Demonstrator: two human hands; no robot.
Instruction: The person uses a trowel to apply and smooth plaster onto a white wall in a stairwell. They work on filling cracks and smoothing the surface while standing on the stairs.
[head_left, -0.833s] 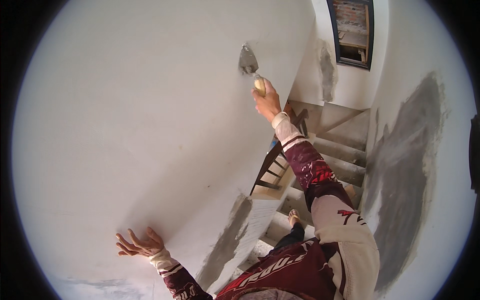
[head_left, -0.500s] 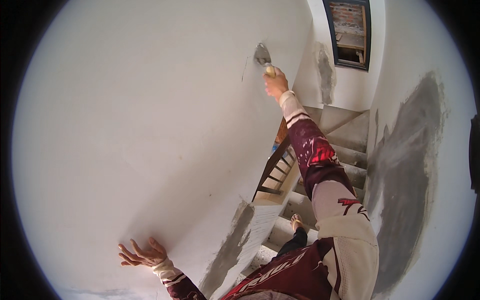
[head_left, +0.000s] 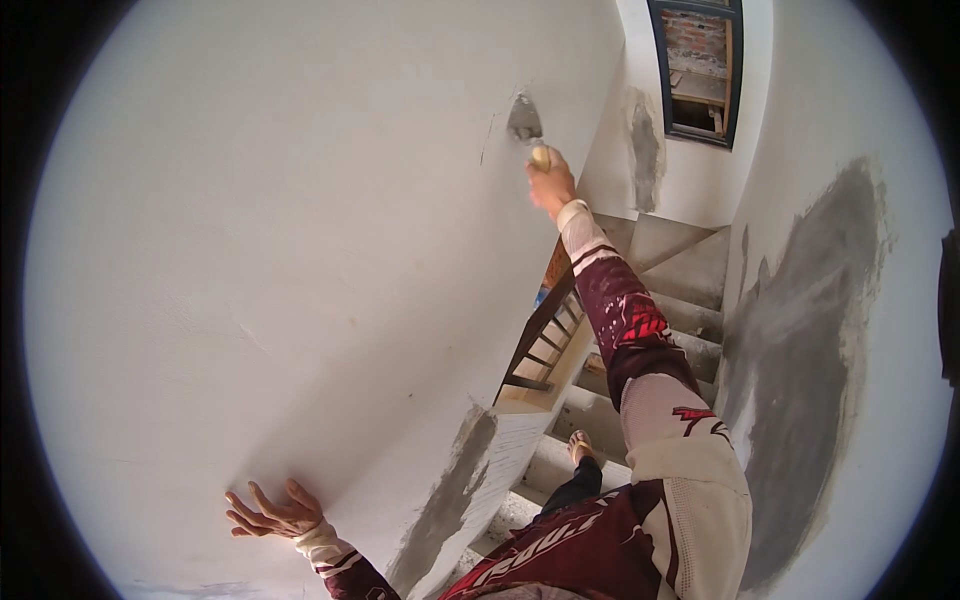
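Note:
My right hand [head_left: 551,184], at the end of an outstretched arm, is closed round the pale handle of a trowel [head_left: 525,118]. The trowel's grey, pointed blade lies against the white wall [head_left: 300,220], its tip upward, just right of a thin dark crack [head_left: 488,138]. Whether the blade carries any filler I cannot tell. Low on the same wall, my left hand [head_left: 274,511] is spread with fingers apart, touching the surface and holding nothing.
Concrete stairs [head_left: 690,318] run beneath my right arm, with a sandalled foot [head_left: 579,440] on a step. A dark railing [head_left: 540,340] borders them. Grey patches mark the right wall [head_left: 800,350] and the far wall [head_left: 643,155], beside a dark-framed window [head_left: 697,70].
The view has shifted slightly. The trowel blade still lies beside the crack, now turned a little, with more of its pointed outline showing. My left hand stays spread on the wall.

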